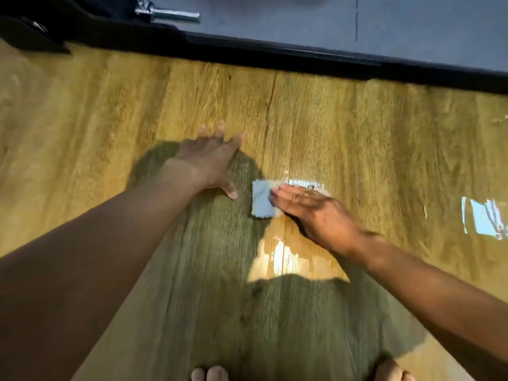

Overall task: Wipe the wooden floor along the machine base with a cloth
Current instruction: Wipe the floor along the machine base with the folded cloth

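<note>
A small pale blue cloth (262,200) lies folded on the wooden floor (357,138) in the middle of the head view. My right hand (310,213) presses flat on the cloth's right part, fingers stretched leftward over it. My left hand (211,160) rests palm down on the floor just left of the cloth, fingers spread, holding nothing. The black machine base (302,61) runs across the top of the view, well beyond both hands.
A grey mat surface (412,31) lies behind the black base edge. A chrome bar (170,15) sticks out at the top left beside dark machine parts. Bare toes (210,373) show at the bottom edge. Shiny wet-looking patches reflect light near the cloth.
</note>
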Action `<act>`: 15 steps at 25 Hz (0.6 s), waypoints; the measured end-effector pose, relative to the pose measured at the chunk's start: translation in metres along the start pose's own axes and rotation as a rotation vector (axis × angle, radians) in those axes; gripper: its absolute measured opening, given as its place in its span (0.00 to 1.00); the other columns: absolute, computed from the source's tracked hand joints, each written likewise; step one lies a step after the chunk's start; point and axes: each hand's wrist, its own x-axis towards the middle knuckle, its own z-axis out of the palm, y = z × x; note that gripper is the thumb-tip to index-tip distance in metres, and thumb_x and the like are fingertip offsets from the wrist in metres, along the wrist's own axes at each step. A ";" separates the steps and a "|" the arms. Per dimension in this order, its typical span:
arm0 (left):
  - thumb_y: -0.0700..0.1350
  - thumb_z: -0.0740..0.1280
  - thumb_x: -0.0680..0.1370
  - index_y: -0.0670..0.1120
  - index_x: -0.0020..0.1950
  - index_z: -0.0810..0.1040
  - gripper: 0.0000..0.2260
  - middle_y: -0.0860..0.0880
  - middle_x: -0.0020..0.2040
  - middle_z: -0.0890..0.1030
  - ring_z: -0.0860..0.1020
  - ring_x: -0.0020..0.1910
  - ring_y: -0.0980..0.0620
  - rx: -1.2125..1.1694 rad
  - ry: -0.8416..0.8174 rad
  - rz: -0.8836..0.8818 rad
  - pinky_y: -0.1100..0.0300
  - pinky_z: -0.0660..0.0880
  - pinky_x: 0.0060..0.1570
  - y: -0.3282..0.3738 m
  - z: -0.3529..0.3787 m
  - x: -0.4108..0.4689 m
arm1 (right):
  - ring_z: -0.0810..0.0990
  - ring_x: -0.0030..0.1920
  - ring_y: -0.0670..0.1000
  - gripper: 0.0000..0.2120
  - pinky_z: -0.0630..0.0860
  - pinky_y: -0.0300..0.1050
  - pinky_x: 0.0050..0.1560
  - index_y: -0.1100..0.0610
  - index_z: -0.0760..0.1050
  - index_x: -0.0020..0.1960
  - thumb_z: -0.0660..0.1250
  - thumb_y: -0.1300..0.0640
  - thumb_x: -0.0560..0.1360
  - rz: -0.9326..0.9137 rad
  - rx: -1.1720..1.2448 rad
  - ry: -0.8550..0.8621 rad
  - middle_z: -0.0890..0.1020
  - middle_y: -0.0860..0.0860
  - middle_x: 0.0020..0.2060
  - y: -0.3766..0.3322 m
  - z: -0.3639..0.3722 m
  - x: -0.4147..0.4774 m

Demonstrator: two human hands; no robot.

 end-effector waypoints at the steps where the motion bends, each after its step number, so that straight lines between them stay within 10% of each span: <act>1: 0.65 0.76 0.62 0.57 0.78 0.40 0.57 0.46 0.79 0.40 0.45 0.77 0.38 0.015 0.001 -0.023 0.38 0.59 0.69 -0.001 0.001 -0.003 | 0.66 0.70 0.49 0.30 0.60 0.52 0.70 0.54 0.66 0.71 0.63 0.71 0.71 0.027 0.007 -0.026 0.69 0.52 0.70 0.009 -0.009 0.013; 6: 0.67 0.75 0.61 0.59 0.78 0.40 0.58 0.47 0.79 0.39 0.46 0.77 0.39 0.016 -0.011 -0.005 0.40 0.62 0.68 -0.017 0.010 -0.010 | 0.64 0.72 0.54 0.32 0.61 0.52 0.72 0.54 0.62 0.74 0.58 0.75 0.73 0.428 0.066 0.134 0.65 0.53 0.73 0.022 -0.010 0.057; 12: 0.64 0.76 0.63 0.59 0.79 0.42 0.55 0.48 0.79 0.40 0.46 0.77 0.38 -0.037 -0.013 -0.014 0.39 0.57 0.70 -0.022 0.010 -0.017 | 0.62 0.72 0.49 0.34 0.62 0.50 0.71 0.54 0.61 0.74 0.53 0.73 0.69 0.085 0.027 0.050 0.64 0.49 0.71 -0.049 0.028 -0.031; 15: 0.63 0.76 0.64 0.61 0.78 0.42 0.55 0.49 0.79 0.41 0.47 0.77 0.39 -0.041 -0.016 0.003 0.40 0.54 0.71 -0.025 0.010 -0.019 | 0.65 0.70 0.51 0.35 0.68 0.54 0.67 0.53 0.65 0.72 0.60 0.77 0.69 0.230 0.023 0.066 0.65 0.50 0.71 -0.022 0.001 0.021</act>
